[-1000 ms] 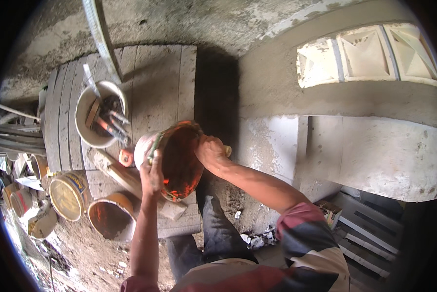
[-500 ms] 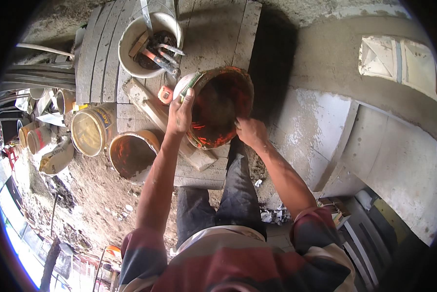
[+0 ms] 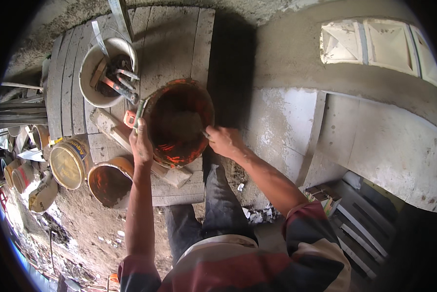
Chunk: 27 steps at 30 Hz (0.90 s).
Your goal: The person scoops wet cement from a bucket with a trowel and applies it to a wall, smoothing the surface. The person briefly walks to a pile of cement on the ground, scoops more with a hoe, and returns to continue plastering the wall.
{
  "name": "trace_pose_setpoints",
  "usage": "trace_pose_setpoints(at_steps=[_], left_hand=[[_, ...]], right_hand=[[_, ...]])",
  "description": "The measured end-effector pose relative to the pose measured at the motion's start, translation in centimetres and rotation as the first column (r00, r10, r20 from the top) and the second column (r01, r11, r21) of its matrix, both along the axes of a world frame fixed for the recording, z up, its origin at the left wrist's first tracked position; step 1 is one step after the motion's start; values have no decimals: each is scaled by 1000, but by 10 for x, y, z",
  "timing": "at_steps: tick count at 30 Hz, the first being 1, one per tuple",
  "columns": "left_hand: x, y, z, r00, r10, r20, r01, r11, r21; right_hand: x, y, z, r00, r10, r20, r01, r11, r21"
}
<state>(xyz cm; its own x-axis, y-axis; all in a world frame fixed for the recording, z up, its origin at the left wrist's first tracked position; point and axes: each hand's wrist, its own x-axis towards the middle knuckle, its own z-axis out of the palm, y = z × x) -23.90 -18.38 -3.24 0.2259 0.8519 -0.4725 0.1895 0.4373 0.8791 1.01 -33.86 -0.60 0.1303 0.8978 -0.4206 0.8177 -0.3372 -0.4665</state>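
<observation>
An orange-stained bucket [image 3: 174,151], crusted with grey material, is tilted so its mouth opens toward me. My left hand [image 3: 141,143] is closed on its left rim, the thumb lying along a green strip there. My right hand [image 3: 224,142] is closed at the right rim. A short greyish end pokes out from its fingers, but what it belongs to is unclear. Inside the bucket a grey mass [image 3: 187,125] shows against the dark wall. Just left of my left hand lies an orange tape measure [image 3: 130,118].
A white bucket [image 3: 84,80] with a hammer [image 3: 118,89] and other tools stands on the plank platform [image 3: 172,44]. A wooden board [image 3: 106,125] lies near it. Left on the ground are an orange-rimmed bucket [image 3: 126,165] and a lidded pail [image 3: 66,168]. A wall [image 3: 277,63] stands at right.
The view has shifted, so the platform and buckets sit farther left and lower. My left hand keeps its hold on the rim; my right hand has drawn back slightly out of the bucket's mouth.
</observation>
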Motion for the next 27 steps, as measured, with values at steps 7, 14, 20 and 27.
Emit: trace_pose_setpoints(at_steps=[7, 14, 20, 27], left_hand=[[-76, 2, -23, 961, 258, -99, -268, 957, -112], [-143, -14, -63, 902, 336, -271, -354, 935, -20], [-97, 5, -30, 773, 625, 104, -560, 751, -349], [-85, 44, -50, 434, 207, 877, 167, 938, -304]], right_hand=[[100, -16, 31, 933, -352, 74, 351, 936, 26], [257, 36, -132, 759, -310, 573, 426, 902, -76], [280, 130, -237, 897, -416, 151, 411, 909, 60], [394, 166, -245, 338, -684, -647, 424, 724, -544]])
